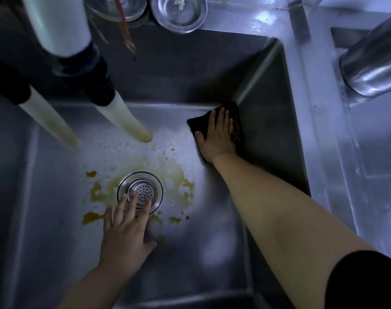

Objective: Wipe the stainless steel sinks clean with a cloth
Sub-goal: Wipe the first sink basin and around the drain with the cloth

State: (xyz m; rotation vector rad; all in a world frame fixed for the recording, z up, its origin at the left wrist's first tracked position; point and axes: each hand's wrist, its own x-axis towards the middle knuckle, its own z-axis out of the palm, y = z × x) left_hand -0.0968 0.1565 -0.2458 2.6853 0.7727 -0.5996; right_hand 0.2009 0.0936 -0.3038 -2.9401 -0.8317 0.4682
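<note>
A dark cloth [214, 121] is pressed flat into the sink [268, 130] floor's two o'clock corner by the right hand [219, 134], its grip open. The left hand [125, 233], fingers spread and holding nothing, is held over the strainer [140, 191] amid yellow stains [94, 192].

The steel sink [270, 121] carries a round strainer [140, 192] at its drain, ringed by yellow-orange smears [96, 192]. A dark cloth [203, 122] lies flat in the far right corner of the floor. On the back ledge sit what look like glass dishes [179, 13].
</note>
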